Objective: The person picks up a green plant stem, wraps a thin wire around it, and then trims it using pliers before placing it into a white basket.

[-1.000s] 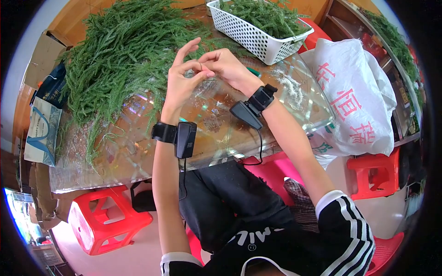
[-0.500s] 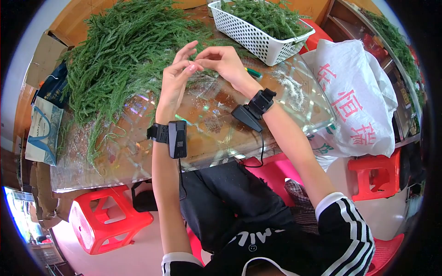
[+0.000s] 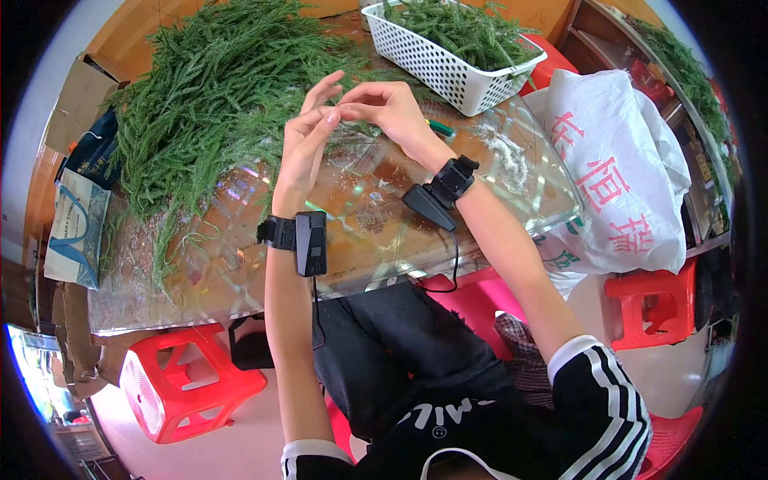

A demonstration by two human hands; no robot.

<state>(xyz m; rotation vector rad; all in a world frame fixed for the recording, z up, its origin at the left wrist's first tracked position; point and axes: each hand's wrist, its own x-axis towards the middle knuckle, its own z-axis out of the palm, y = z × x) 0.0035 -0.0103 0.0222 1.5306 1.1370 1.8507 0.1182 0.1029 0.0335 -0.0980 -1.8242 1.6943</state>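
My left hand [image 3: 308, 140] is raised above the table, thumb and index finger pinched together and the other fingers loosely bent. My right hand [image 3: 390, 114] meets it from the right, its thumb and index fingertips pressed together against the left fingertips. Whatever lies in the pinch is too small to make out. Behind and to the left of the hands spreads a big heap of green artificial-looking sprigs [image 3: 216, 96]. A tool with a green handle [image 3: 440, 128] lies on the table just beyond my right wrist.
The table [image 3: 376, 256] has a clear plastic cover with white crumbs [image 3: 508, 156] on it. At the back stands a white perforated basket [image 3: 432, 64] of sprigs. To the right is a white sack [image 3: 616, 168]; left, a paper bag [image 3: 78, 228]. Red stools [image 3: 188, 384] stand below.
The left hand has turned and shifted very slightly, its thumb moving a little left. My right hand stays almost in place, and the fingertips still meet.
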